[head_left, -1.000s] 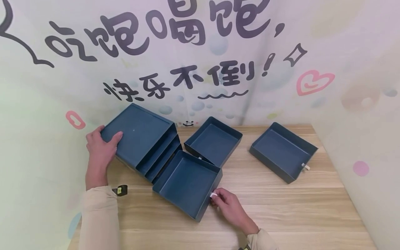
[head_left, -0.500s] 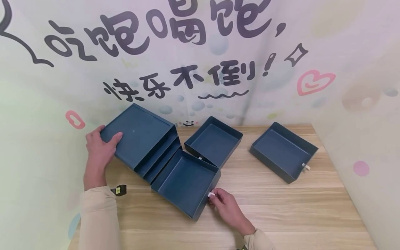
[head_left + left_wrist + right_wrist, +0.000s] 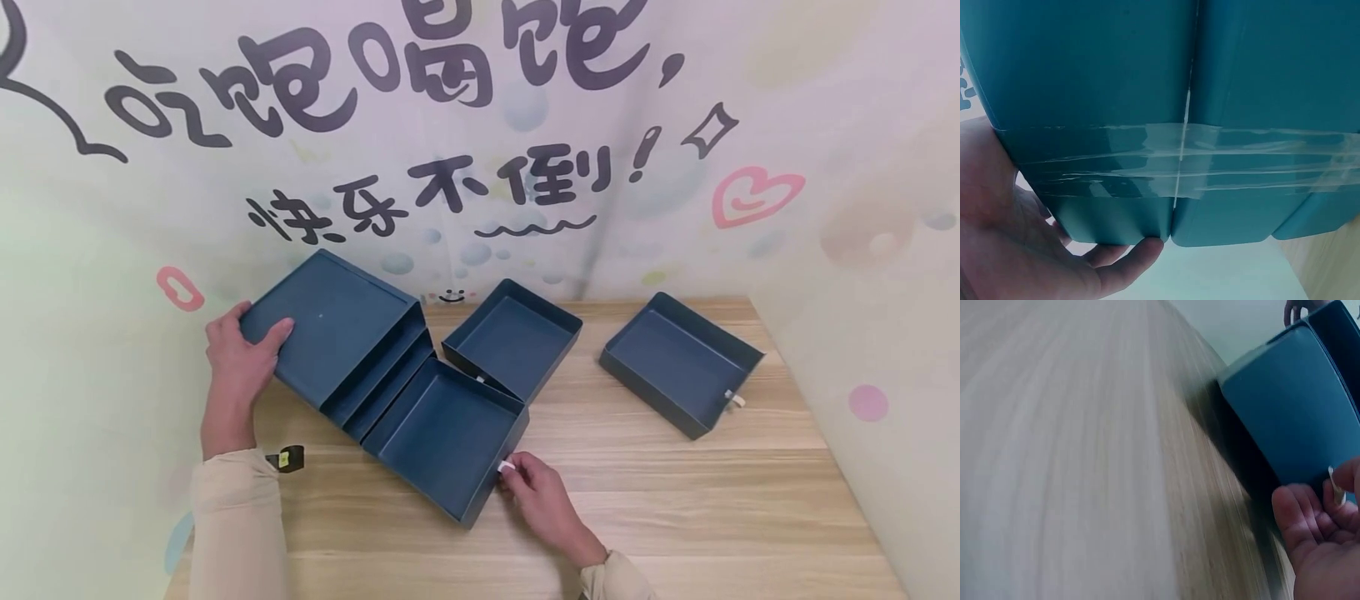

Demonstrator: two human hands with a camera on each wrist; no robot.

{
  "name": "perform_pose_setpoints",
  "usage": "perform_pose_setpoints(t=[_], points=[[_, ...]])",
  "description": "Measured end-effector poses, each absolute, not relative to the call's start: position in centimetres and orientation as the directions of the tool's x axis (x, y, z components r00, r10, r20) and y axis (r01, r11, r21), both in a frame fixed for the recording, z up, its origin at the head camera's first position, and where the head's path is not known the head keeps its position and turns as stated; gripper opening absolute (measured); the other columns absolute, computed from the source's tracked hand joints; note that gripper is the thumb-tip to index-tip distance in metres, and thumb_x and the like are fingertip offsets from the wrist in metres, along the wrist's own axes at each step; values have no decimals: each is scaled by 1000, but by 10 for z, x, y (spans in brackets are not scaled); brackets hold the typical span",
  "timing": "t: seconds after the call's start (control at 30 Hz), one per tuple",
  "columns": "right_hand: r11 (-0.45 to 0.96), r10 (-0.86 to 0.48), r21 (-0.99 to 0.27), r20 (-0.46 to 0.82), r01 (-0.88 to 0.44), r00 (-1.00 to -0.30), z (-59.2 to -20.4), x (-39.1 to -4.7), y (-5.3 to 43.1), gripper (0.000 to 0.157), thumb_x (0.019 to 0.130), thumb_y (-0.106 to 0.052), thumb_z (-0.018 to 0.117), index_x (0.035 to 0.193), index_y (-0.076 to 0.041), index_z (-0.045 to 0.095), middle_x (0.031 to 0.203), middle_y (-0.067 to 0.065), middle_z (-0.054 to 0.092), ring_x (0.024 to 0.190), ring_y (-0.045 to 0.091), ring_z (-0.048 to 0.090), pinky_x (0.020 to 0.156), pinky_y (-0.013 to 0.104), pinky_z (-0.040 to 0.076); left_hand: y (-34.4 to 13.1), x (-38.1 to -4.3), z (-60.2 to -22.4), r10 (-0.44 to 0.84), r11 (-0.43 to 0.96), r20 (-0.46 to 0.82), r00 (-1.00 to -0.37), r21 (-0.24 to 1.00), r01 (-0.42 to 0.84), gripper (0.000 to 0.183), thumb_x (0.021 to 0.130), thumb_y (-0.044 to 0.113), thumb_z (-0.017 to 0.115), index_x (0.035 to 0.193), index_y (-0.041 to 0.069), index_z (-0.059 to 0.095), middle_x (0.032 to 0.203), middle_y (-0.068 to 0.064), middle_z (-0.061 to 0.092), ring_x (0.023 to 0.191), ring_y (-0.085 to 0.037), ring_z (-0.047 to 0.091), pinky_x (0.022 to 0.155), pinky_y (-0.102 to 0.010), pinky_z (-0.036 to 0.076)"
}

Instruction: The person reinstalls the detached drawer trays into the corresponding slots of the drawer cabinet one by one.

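Observation:
A dark blue cabinet of stacked drawer slots [image 3: 337, 325] stands at an angle on the left side of the table. My left hand [image 3: 243, 358] grips its rear left corner, thumb on the top; the left wrist view shows fingers [image 3: 1132, 262] bent around the casing's edge. Clear tape [image 3: 1166, 159] runs across the taped panels there. A blue drawer [image 3: 446, 442] extends from the cabinet's lowest visible slot. My right hand [image 3: 547, 508] pinches the white pull tab [image 3: 506, 467] on that drawer's front. In the right wrist view the tab [image 3: 1336, 487] sits between thumb and forefinger.
Behind the extended drawer, close to its corner, lies a second drawer [image 3: 513, 337]. A third drawer [image 3: 682, 362] with a white tab lies farther right on the wooden table [image 3: 720, 517]. A printed wall covering [image 3: 480, 183] rises behind and at both sides.
The extended drawer has shifted slightly left toward the cabinet, and my right hand moved with it. My left hand keeps its grip on the corner. The two loose drawers have not moved.

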State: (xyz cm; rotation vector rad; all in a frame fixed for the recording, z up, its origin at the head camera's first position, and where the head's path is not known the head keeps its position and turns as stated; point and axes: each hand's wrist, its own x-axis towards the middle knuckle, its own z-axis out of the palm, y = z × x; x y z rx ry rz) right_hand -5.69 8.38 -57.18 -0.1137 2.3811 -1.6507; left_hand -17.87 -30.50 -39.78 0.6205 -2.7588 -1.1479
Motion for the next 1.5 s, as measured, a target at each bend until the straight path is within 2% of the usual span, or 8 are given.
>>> perform_pose_setpoints(t=[0.23, 0.5, 0.63, 0.8, 1.03, 1.23, 1.5], points=[[378, -190, -923, -151, 70, -970, -571, -56, 81, 15, 98, -29, 51, 93, -17, 60, 87, 0, 66, 74, 5, 58, 62, 20, 48, -305, -180, -396, -368, 658, -47, -929, 692, -296, 90, 90, 60, 48, 154, 9, 11, 153, -23, 13, 135, -43, 21, 111, -57, 25], [326, -229, -945, -77, -2, -970, -573, -58, 75, 18, 97, -27, 53, 93, -12, 61, 84, 8, 68, 75, 10, 62, 65, 20, 50, -304, -182, -398, -394, 630, -43, -918, 714, -304, 90, 88, 61, 49, 154, 12, 12, 155, -21, 12, 137, -42, 20, 113, -56, 24], [333, -239, -943, -74, -10, -968, -574, -58, 72, 15, 97, -28, 53, 94, -15, 61, 83, 5, 67, 74, 7, 61, 67, 19, 50, -303, -183, -401, -395, 634, -40, -918, 711, -304, 90, 88, 61, 49, 154, 12, 13, 154, -21, 14, 136, -41, 21, 113, -55, 25], [333, -225, -943, -48, -30, -973, -573, -59, 69, 13, 97, -27, 54, 97, -15, 58, 81, 5, 67, 72, 13, 63, 65, 19, 51, -302, -183, -402, -398, 635, -44, -916, 708, -310, 89, 89, 61, 49, 154, 12, 13, 154, -21, 13, 136, -42, 21, 113, -55, 25], [434, -177, -898, -2, -77, -984, -567, -63, 61, 11, 93, -24, 61, 99, -16, 59, 83, -7, 62, 70, 0, 53, 63, 17, 47, -304, -182, -399, -406, 635, -40, -913, 706, -314, 90, 88, 62, 48, 154, 13, 12, 154, -21, 13, 137, -42, 19, 113, -55, 25], [439, -175, -898, -48, -34, -983, -564, -64, 57, 14, 90, -22, 65, 101, -13, 60, 83, -6, 62, 70, 0, 52, 63, 17, 47, -308, -178, -402, -407, 635, -55, -912, 700, -325, 90, 88, 63, 48, 154, 14, 11, 154, -21, 12, 137, -43, 19, 112, -56, 26], [442, -176, -894, -9, -71, -984, -564, -67, 52, 14, 88, -15, 67, 99, -11, 61, 80, -6, 61, 69, -1, 52, 62, 16, 47, -309, -176, -402, -410, 635, -43, -911, 704, -319, 90, 88, 63, 48, 154, 14, 12, 154, -21, 13, 136, -43, 18, 111, -57, 26]])
